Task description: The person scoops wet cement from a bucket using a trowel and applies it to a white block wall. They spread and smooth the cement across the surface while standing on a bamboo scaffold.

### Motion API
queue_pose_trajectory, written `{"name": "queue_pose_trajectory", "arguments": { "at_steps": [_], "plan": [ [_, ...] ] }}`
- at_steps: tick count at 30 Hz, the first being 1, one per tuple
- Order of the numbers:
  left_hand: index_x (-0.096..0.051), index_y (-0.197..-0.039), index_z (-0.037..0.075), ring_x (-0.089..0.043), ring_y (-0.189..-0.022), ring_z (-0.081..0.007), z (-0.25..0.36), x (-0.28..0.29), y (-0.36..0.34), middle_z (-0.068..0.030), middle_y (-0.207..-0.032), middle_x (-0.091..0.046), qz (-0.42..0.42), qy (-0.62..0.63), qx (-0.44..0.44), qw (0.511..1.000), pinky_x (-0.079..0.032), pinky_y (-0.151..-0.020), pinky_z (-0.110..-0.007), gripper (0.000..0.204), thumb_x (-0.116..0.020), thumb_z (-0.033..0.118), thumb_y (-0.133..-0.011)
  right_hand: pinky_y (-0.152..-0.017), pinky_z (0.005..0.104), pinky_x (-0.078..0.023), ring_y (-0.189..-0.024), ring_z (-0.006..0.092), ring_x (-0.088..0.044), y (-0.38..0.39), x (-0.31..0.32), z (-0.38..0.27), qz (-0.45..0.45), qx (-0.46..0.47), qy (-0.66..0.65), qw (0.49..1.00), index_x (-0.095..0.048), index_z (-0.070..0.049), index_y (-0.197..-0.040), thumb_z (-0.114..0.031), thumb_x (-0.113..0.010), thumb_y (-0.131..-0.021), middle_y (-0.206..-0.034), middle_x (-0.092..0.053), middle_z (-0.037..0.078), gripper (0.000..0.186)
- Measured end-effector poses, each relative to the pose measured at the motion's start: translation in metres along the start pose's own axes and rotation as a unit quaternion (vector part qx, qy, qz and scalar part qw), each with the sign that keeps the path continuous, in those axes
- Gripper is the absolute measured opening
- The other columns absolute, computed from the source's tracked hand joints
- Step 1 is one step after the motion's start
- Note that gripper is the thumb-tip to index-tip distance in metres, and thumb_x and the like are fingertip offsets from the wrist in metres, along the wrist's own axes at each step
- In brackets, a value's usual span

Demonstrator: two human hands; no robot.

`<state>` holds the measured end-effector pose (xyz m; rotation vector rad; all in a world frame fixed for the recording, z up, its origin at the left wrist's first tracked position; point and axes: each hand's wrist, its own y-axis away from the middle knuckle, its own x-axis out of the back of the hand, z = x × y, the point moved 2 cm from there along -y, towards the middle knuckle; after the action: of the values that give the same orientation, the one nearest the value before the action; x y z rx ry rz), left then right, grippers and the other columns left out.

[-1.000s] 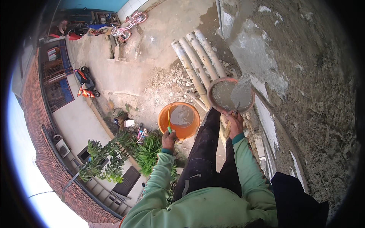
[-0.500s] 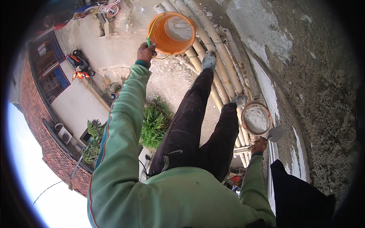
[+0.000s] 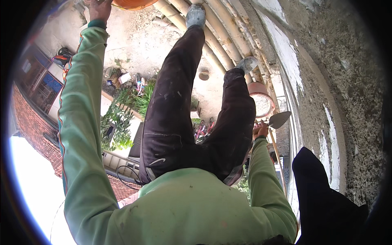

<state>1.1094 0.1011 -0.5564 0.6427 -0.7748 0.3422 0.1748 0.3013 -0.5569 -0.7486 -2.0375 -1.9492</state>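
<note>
At the upper left edge my left hand [image 3: 99, 9] is closed, its fingers partly cut off by the frame. Beside it hangs the orange bucket [image 3: 134, 3], only its lower part in view; the handle grip is out of sight. My right hand [image 3: 260, 130], low at the right, is wrapped round the handle of a trowel [image 3: 280, 119], whose pointed grey blade faces the wall. Just beyond that hand a reddish-brown bucket [image 3: 259, 89] holds pale wet mortar [image 3: 261, 104].
My feet stand on a scaffold of bamboo poles [image 3: 222, 38] high above the ground. A rough, partly plastered wall [image 3: 339, 81] rises close at the right. Below lie plants [image 3: 122, 108] and a small round container [image 3: 204, 74]. A dark cloth [image 3: 322, 196] hangs at lower right.
My left hand and the orange bucket have moved up and left, mostly out of view. My right hand and the trowel have shifted up and slightly left in view. The whole view has tilted.
</note>
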Motion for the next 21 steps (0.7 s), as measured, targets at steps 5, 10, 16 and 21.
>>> {"name": "queue_pose_trajectory", "arguments": {
  "at_steps": [5,10,16,21],
  "plan": [
    [-0.034,-0.147,-0.008,-0.041,-0.132,-0.0447,0.080,-0.019,0.074,-0.0343,-0.141,-0.041,0.248,-0.221,-0.126,0.935,-0.038,-0.108,-0.051,0.085,-0.072,0.040,-0.088,-0.084,0.0519,-0.049,-0.102,0.0266,-0.058,0.039,0.003,-0.011,-0.026,-0.098,0.207,0.973,-0.052,-0.010,-0.123,-0.031,-0.062,-0.095,-0.112,-0.056,0.009,0.036],
    [-0.031,-0.152,0.000,-0.023,-0.145,-0.0491,0.205,-0.026,0.150,-0.0352,-0.154,-0.023,0.184,-0.036,-0.121,0.975,-0.028,-0.116,-0.053,0.084,-0.069,0.044,-0.091,-0.062,0.0449,-0.053,-0.082,0.0213,-0.064,0.111,0.015,-0.050,-0.086,-0.086,0.271,0.955,-0.055,-0.009,-0.113,-0.034,-0.065,-0.093,-0.101,-0.059,0.006,0.033],
    [-0.029,-0.153,0.000,-0.023,-0.146,-0.0489,0.428,0.018,0.213,-0.0324,-0.160,-0.009,0.186,0.176,-0.269,0.929,-0.026,-0.117,-0.052,0.082,-0.070,0.035,-0.092,-0.063,0.0430,-0.056,-0.076,0.0220,-0.068,0.190,0.035,-0.093,-0.108,-0.006,0.329,0.938,-0.059,-0.011,-0.107,-0.030,-0.067,-0.092,-0.093,-0.065,0.005,0.026],
    [-0.032,-0.152,-0.002,-0.014,-0.148,-0.0525,0.616,0.067,0.241,-0.0384,-0.158,-0.007,0.157,0.283,-0.477,0.817,-0.024,-0.116,-0.054,0.082,-0.070,0.035,-0.091,-0.061,0.0425,-0.055,-0.073,0.0213,-0.066,0.095,0.108,-0.025,-0.157,0.317,0.514,0.781,-0.064,-0.013,-0.106,-0.033,-0.058,-0.097,-0.089,-0.066,0.004,0.023]
  ]
}}
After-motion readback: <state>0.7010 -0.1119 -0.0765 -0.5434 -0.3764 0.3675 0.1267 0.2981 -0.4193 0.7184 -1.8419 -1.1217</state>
